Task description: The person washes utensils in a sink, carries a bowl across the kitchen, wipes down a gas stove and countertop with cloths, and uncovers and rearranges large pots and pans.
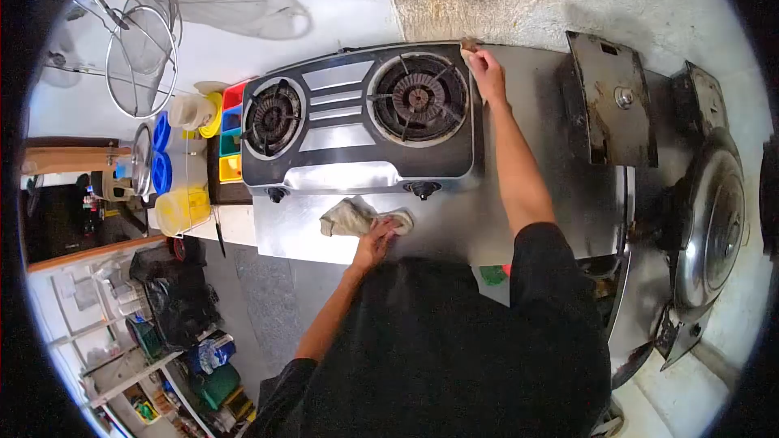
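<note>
A two-burner gas stove [339, 126] stands on the steel counter [296, 231] against the wall. My left hand [376, 243] presses on a crumpled beige cloth [347, 217] that lies on the counter in front of the stove's knobs. Stretched forward, my right hand [487, 75] is at the stove's back right corner, its fingers closed round a small brownish thing [468, 46] too small to name.
Strainers [139, 61] hang at the upper left. Coloured bins [230, 142] and blue-lidded containers [162, 154] stand left of the stove. To the right are a metal box [614, 97] and a large lidded pot [714, 223]. Shelves [122, 385] fill the lower left.
</note>
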Demonstrator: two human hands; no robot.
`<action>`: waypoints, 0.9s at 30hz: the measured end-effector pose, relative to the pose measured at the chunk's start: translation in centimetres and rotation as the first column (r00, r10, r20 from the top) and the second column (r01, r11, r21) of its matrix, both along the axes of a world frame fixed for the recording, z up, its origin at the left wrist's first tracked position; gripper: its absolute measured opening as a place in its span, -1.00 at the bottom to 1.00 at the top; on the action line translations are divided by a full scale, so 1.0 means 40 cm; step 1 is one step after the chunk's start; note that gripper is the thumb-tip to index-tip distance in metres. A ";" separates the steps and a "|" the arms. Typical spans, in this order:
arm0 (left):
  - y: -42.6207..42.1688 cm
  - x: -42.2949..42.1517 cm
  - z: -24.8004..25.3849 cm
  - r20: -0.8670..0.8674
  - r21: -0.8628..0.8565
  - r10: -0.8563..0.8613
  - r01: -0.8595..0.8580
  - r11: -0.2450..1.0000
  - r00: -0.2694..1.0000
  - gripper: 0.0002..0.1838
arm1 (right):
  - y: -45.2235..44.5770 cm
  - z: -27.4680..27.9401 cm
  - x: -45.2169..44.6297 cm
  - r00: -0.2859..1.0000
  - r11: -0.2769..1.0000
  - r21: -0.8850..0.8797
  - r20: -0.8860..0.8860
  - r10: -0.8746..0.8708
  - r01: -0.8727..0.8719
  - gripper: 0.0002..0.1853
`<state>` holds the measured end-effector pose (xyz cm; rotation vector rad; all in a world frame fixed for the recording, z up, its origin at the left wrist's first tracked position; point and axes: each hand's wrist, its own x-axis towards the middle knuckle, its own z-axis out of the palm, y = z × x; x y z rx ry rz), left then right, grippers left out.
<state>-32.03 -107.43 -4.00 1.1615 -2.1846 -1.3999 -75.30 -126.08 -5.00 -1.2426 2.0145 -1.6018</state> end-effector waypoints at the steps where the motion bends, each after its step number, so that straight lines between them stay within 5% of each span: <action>1: 0.001 0.000 0.001 0.003 -0.001 0.006 -0.006 1.000 1.000 -0.74 | -0.004 -0.006 -0.006 1.000 1.000 -0.001 0.003 0.006 -0.006 -0.75; 7: -0.009 -0.026 0.009 0.007 0.077 0.056 -0.057 0.995 0.998 -0.74 | 0.134 -0.024 0.054 0.998 0.991 -0.130 0.059 -0.037 0.044 -0.82; 11: -0.021 -0.036 -0.001 0.040 0.081 0.026 -0.029 0.996 0.999 -0.74 | 0.305 -0.031 0.128 0.987 0.994 0.042 0.120 -0.109 0.104 -0.86; 21: -0.038 -0.059 -0.007 0.054 0.067 -0.010 0.006 0.998 0.998 -0.75 | -0.015 -0.030 -0.032 0.995 0.991 -0.093 0.025 -0.093 0.095 -0.88; 27: -0.045 -0.066 -0.007 0.072 0.058 -0.030 0.026 0.998 0.997 -0.75 | 0.063 -0.020 -0.003 0.997 0.997 -0.053 -0.039 -0.060 0.058 -0.92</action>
